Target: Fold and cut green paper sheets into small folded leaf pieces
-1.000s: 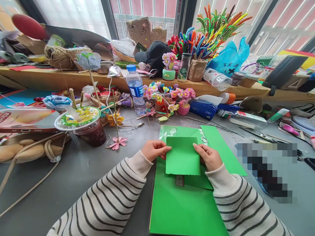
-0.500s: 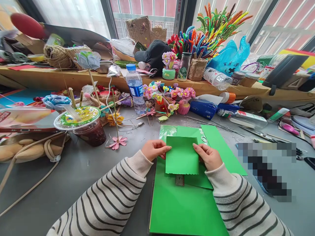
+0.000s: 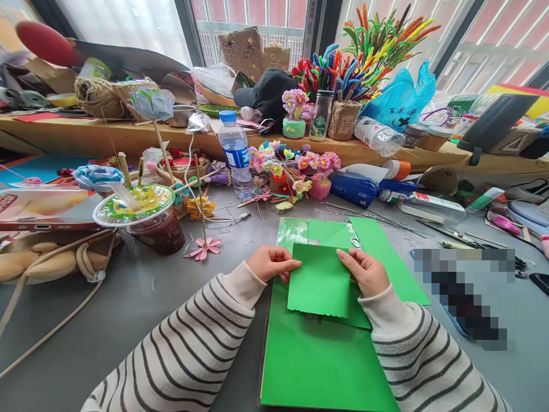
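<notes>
one small green paper [image 3: 319, 286] is between the hands, pinched on both sides — the left hand [image 3: 272, 263] at its left edge, the right hand [image 3: 366, 272] near its far right corner. a larger green sheet [image 3: 317, 372] lies below both hands; a pink flower [image 3: 205, 249] is left of the left hand.

百 [image 3: 391, 111] and black cross [image 3: 404, 122] on blue bag [image 3: 412, 94]
</notes>
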`<action>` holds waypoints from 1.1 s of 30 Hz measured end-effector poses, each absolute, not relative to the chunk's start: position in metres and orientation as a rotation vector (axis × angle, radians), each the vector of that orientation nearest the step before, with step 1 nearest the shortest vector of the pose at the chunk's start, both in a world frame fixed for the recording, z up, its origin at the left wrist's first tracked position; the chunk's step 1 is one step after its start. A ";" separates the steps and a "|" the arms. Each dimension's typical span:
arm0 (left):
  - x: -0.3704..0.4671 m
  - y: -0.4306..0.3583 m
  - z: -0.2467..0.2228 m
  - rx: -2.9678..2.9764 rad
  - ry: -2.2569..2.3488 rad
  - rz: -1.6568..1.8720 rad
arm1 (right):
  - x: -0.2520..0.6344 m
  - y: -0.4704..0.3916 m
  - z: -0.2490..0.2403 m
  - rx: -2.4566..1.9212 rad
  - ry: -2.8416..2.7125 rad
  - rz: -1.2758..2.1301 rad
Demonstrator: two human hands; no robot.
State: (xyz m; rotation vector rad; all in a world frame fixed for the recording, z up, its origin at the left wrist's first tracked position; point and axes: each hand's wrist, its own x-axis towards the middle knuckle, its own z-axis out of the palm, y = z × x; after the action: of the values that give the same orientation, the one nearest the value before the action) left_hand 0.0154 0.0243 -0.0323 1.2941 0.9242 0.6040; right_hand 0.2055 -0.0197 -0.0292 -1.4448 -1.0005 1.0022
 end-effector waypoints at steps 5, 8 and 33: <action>0.015 0.024 -0.031 1.272 0.957 0.605 | 0.207 -0.019 -0.030 -1.446 -1.022 0.994; 0.016 0.024 -0.031 1.252 0.971 0.610 | 0.207 -0.019 -0.031 -1.450 -1.012 0.997; 0.017 0.027 -0.028 1.042 1.069 0.794 | 0.201 -0.022 -0.026 -1.471 -0.915 1.002</action>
State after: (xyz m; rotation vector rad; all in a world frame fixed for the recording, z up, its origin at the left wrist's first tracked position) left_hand 0.0168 0.0274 -0.0284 1.0423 1.0689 0.7941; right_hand 0.2012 -0.0218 -0.0258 -1.4706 -0.9147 1.0023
